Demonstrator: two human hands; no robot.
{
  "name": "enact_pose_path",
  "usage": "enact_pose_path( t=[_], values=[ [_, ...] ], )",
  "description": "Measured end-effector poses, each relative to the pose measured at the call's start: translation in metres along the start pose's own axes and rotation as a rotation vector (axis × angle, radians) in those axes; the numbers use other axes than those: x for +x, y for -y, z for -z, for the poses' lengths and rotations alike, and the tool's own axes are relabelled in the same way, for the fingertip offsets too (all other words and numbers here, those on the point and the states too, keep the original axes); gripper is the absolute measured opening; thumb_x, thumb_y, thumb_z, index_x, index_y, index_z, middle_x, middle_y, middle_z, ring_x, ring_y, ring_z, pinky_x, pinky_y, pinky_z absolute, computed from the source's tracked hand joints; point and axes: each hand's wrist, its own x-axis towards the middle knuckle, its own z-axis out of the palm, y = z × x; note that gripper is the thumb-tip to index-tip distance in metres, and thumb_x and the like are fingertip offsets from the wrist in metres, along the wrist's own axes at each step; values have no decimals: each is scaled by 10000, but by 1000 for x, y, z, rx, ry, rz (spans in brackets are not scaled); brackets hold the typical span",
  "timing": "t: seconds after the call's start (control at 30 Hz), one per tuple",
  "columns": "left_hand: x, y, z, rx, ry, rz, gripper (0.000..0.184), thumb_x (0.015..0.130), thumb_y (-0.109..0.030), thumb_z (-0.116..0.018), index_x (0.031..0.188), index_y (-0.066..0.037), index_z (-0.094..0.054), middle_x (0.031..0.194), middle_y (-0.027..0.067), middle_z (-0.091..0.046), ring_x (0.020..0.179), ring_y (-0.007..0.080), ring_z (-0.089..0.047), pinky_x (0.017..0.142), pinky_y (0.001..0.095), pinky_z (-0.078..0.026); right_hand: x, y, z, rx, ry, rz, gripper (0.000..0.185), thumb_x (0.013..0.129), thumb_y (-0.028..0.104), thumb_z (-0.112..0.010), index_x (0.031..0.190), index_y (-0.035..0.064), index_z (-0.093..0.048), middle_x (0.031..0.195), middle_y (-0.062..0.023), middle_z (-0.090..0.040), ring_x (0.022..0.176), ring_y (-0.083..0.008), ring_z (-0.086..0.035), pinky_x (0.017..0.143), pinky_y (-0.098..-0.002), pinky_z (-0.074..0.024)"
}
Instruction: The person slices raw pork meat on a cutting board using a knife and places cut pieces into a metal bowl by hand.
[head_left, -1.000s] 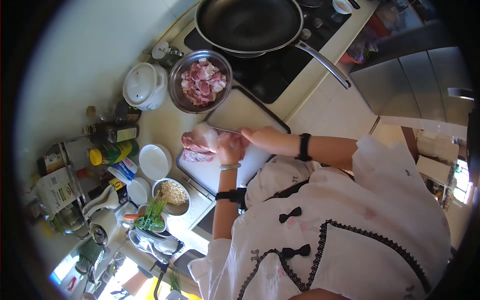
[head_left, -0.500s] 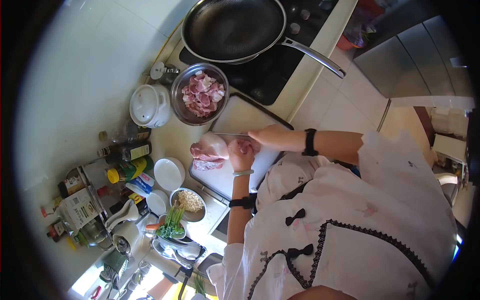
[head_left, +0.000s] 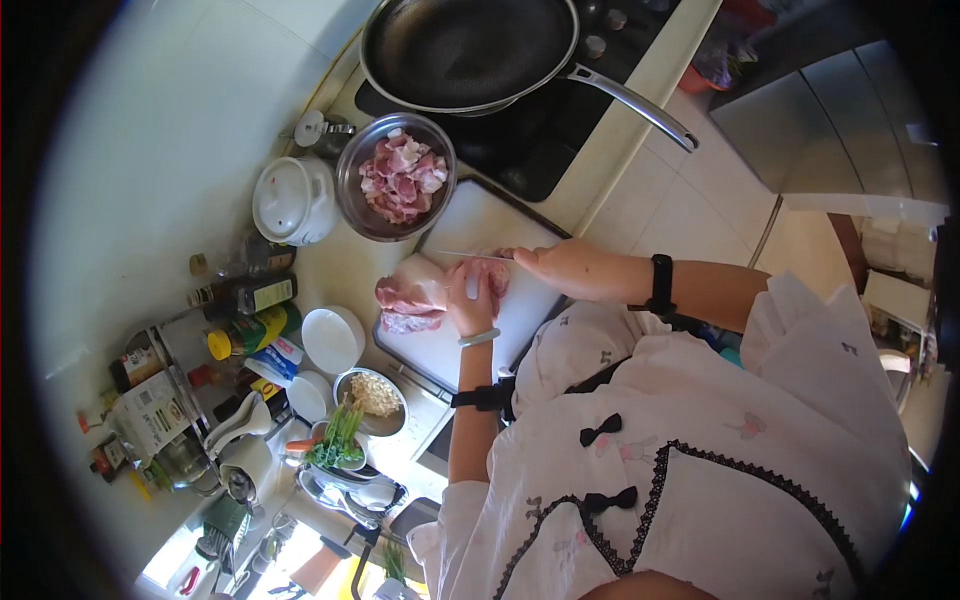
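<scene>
My right hand is closed round the handle of a knife, whose thin blade shows edge-on beside the raw meat. The handle is hidden in my fist. My left hand presses down on a smaller piece of raw meat, its fingers bent over it close to the blade. Touching or very near that hand is a larger chunk of raw pork with a pale fatty top. Both pieces lie on a white cutting board with a dark rim.
Beyond the board are a steel bowl of cut meat and a lidded white pot. A frying pan sits on the black stove. White bowls, a bowl of chopped garlic-like bits, greens and bottles line the left.
My right hand and the knife have shifted slightly away from the larger chunk. My left hand has changed its hold on the smaller piece. The whole view has moved a little.
</scene>
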Motion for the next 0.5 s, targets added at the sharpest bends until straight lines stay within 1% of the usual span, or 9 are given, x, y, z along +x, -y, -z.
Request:
enact_pose_path(
  t=[0.03,0.07,0.13,0.17,0.3,0.37,0.4,0.47,0.5],
  values=[
    [0,3,-2,55,-15,-112,243,745,-104,-682,956,6,-634,1006,176,-622,922,323,-583,848,404,-451,0,1,0,-19,69,-29,255,864,102,-439,1092,-11,-420,695,-166,-576,610,-334,-603,509,-413,-471],
    [0,5,-5,50,-17,-106,243,745,-104,-682,956,6,-634,1006,176,-622,922,323,-583,848,404,-451,0,2,0,-39,139,-60,248,884,117,-425,1096,-12,-422,701,-170,-575,619,-334,-602,514,-416,-470],
    [3,3,-9,102,89,-148,181,748,-103,-675,907,-19,-660,992,162,-636,928,319,-585,848,397,-451,0,-3,-11,-21,135,-95,247,908,147,-395,1106,2,-426,712,-169,-580,629,-336,-602,525,-418,-470],
    [4,2,-11,99,85,-143,181,748,-103,-675,907,-19,-660,992,162,-636,928,319,-585,848,397,-451,0,-6,-15,-3,126,-125,253,933,178,-364,1116,17,-430,722,-169,-585,639,-337,-602,536,-420,-470],
    [-1,3,-14,146,15,-149,139,758,-82,-648,888,-37,-667,961,143,-644,930,316,-585,828,400,-460,11,-1,-2,76,195,-162,253,917,171,-388,1105,11,-445,765,-178,-612,694,-345,-623,561,-440,-484],
    [0,3,-15,152,-7,-142,136,759,-79,-644,887,-37,-666,959,140,-642,930,313,-585,819,401,-465,34,0,-6,112,208,-153,275,934,205,-358,1141,50,-449,789,-168,-626,711,-345,-626,571,-443,-485],
    [0,4,-15,154,-18,-157,136,757,-78,-646,886,-36,-663,955,139,-641,926,313,-587,810,401,-469,47,0,-11,111,211,-151,275,934,205,-358,1141,50,-449,789,-168,-626,711,-345,-626,571,-443,-485],
    [-1,5,-11,156,-28,-169,137,755,-77,-648,885,-36,-659,951,139,-639,921,313,-589,802,402,-473,67,-2,-28,470,169,-212,296,945,244,-329,1151,70,-452,810,-159,-633,712,-345,-627,575,-447,-483],
    [0,7,-8,128,-6,-176,137,754,-74,-640,885,-33,-648,952,150,-630,910,327,-586,797,407,-472,69,-5,-32,465,170,-209,296,945,244,-329,1151,70,-452,810,-159,-633,712,-345,-627,575,-447,-483]
  ],
)
